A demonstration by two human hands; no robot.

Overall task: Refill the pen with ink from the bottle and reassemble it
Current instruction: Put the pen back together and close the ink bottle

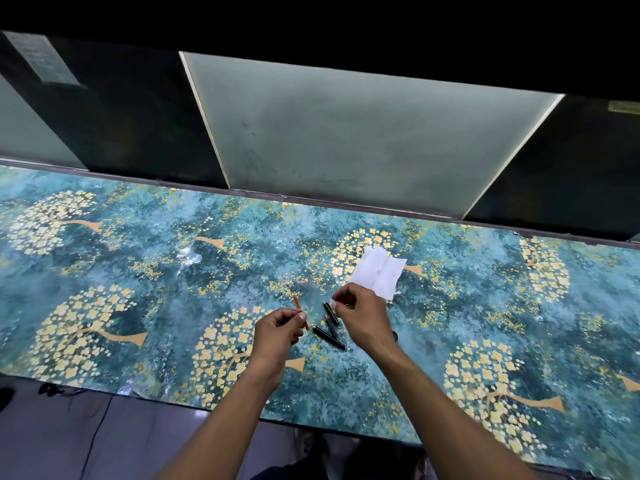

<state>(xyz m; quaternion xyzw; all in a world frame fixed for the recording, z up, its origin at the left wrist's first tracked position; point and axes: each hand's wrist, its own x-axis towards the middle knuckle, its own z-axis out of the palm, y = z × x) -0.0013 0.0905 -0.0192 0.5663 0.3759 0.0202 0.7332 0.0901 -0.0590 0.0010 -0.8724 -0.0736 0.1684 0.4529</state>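
Observation:
My left hand (277, 332) pinches a thin orange-red ink tube (297, 304), which sticks up and away past my fingertips. My right hand (360, 318) hovers just to its right with fingers curled together; whether something small sits between them I cannot tell. Between the hands, on the table, lie two black pen parts: one piece (329, 338) angled toward me and another (331, 313) farther back, with a thin red-tipped part (329, 322) between them. No ink bottle is in sight.
A white tissue (379, 271) with faint pink stains lies just beyond my right hand. The table wears a teal cloth with yellow flower trees (138, 271). A frosted glass partition (346, 133) rises behind the table's far edge. The floor and cables show at lower left.

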